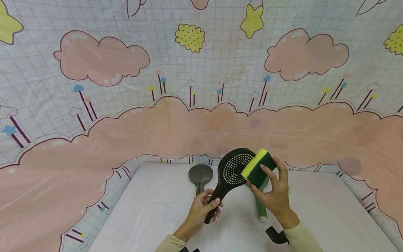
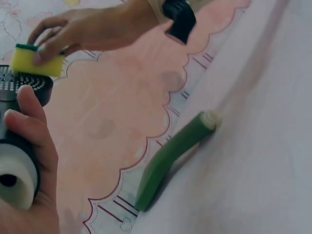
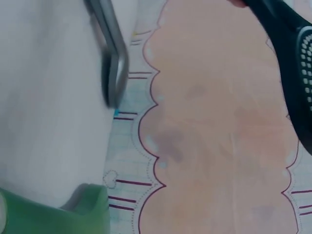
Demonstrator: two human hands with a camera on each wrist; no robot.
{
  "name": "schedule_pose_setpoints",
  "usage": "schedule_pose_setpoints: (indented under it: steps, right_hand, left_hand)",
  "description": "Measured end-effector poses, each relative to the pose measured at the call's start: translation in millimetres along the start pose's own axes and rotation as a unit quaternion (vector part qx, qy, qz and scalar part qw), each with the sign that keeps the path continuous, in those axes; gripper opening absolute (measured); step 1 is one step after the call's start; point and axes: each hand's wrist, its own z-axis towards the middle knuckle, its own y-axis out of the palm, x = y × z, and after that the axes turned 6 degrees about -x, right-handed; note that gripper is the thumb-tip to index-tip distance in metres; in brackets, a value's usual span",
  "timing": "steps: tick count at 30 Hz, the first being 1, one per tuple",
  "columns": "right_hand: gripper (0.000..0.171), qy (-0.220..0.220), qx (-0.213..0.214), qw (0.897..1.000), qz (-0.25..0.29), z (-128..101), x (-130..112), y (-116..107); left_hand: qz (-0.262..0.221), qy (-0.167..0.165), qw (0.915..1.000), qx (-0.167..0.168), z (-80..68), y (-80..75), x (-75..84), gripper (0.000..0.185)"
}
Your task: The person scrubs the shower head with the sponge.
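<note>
My left hand [image 1: 203, 206] grips the handle of a black perforated skimmer [image 1: 234, 168], holding it tilted up above the table. My right hand [image 1: 274, 192] pinches a yellow and green sponge [image 1: 258, 168] and presses its yellow side against the right edge of the skimmer's round head. In the left wrist view the left hand [image 2: 29, 141] wraps the skimmer's handle [image 2: 14, 175], and beyond it the right hand [image 2: 92, 29] holds the sponge [image 2: 36, 61] on the skimmer's head [image 2: 19, 85]. The right wrist view catches only part of the skimmer [image 3: 292, 44].
A grey spoon-shaped utensil [image 1: 200, 176] lies on the white table cover [image 1: 151, 210] behind my left hand. A green utensil handle [image 1: 261, 206] lies under my right hand, also seen as the green handle [image 2: 170, 156]. A pink cloud-patterned cloth [image 1: 94, 147] surrounds the table.
</note>
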Motion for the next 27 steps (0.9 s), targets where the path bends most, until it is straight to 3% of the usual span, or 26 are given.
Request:
schedule_pose_setpoints:
  steps: [6,11,21,27]
  right_hand:
    - [0.063,-0.043,-0.016,0.998,-0.041,0.6,-4.7,-0.1]
    - [0.059,-0.069,-0.024,0.997,-0.038,-3.4,-7.2,3.5]
    - [0.054,-0.108,-0.042,0.992,-0.057,0.2,-2.4,2.7]
    - [0.056,-0.086,-0.041,0.992,-0.08,10.2,0.2,-4.6]
  left_hand:
    - [-0.033,-0.007,0.9993,0.012,0.9,3.7,4.3,0.023]
    - [-0.057,-0.008,0.9981,0.022,1.8,4.1,5.6,0.029]
    - [-0.056,-0.04,0.9963,0.051,4.5,1.7,4.7,0.046]
    - [-0.05,-0.037,0.997,0.046,4.2,2.8,4.7,0.053]
